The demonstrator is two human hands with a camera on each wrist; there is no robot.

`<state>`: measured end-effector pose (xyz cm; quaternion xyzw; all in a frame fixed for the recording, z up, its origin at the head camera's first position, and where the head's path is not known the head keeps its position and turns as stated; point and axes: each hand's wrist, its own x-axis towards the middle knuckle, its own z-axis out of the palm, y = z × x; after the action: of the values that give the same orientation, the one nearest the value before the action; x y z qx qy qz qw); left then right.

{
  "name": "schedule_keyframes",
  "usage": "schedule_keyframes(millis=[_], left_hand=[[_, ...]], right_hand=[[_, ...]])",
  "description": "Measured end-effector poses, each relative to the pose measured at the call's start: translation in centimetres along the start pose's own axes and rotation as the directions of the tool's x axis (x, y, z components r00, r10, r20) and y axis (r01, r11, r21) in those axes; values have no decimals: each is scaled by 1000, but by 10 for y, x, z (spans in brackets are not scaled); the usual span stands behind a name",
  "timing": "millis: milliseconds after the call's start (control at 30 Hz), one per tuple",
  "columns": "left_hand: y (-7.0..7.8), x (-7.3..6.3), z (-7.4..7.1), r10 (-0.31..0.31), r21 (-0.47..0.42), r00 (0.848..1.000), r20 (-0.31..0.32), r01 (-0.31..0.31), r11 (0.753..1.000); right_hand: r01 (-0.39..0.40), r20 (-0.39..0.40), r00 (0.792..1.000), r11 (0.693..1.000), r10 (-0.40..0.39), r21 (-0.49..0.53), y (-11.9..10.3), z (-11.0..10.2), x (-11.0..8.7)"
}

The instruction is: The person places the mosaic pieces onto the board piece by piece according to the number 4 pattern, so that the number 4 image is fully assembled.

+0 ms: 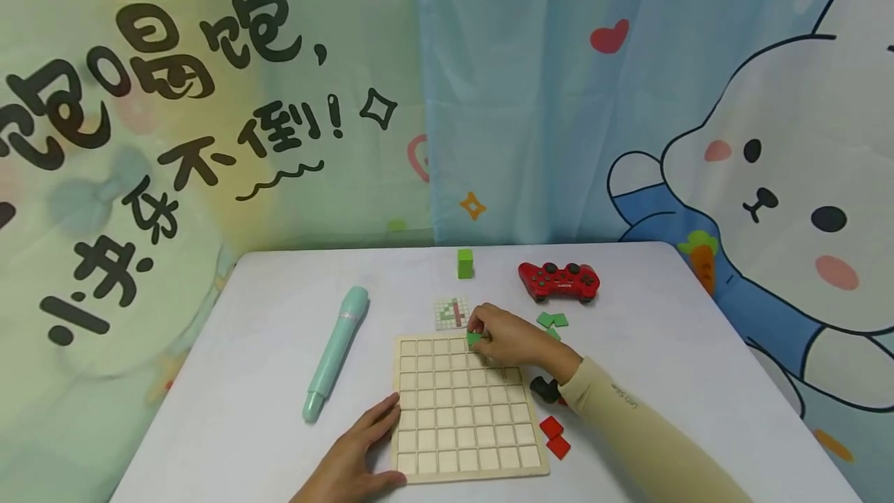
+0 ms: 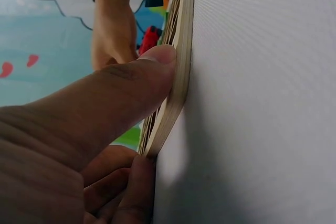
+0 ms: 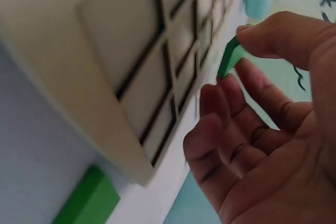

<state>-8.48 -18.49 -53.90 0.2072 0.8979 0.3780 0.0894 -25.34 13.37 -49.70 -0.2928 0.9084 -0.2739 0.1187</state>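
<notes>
Fabric curtains (image 1: pixel 510 115) hang behind everything, printed with bold black Chinese lettering on the left, red hearts, and a large white cartoon animal on the right. In front of them stands a white table (image 1: pixel 240 379). A square wooden grid board (image 1: pixel 464 417) lies flat on it at the near side, its raised strips marking out rows of shallow cells. The left hand (image 1: pixel 363 445) rests against the board's left side, thumb at the near corner and fingertips on the edge, touching rather than clenched. The right hand (image 1: pixel 513 338), below a pale yellow sleeve (image 1: pixel 642 425), reaches across to the board's far edge. Left of the board a mint-green cylinder (image 1: pixel 337 354), possibly a microphone, lies at a slant. A red game controller (image 1: pixel 559 282) sits toward the far right. Just beyond the board is a small pattern card (image 1: pixel 451 313) with green and red squares, and farther back an upright green block (image 1: pixel 465 263). Two red tiles (image 1: pixel 559 448) lie beside the board's right edge; loose green tiles (image 1: pixel 560 320) lie near the right wrist. One green tile (image 3: pixel 230 57) is pinched between the right thumb and fingers, at the board's far edge.
</notes>
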Motion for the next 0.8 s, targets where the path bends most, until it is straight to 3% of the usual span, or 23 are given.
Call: schedule_keyframes(millis=[167, 800], left_hand=[[2, 2, 0, 8, 21, 1000, -1, -8, 1000], [3, 0, 0, 13, 46, 1000, -13, -13, 999]], right_hand=[[-26, -13, 1000, 996, 25, -85, -4, 5, 3], [-51, -22, 999, 992, 49, -113, -5, 9, 0]])
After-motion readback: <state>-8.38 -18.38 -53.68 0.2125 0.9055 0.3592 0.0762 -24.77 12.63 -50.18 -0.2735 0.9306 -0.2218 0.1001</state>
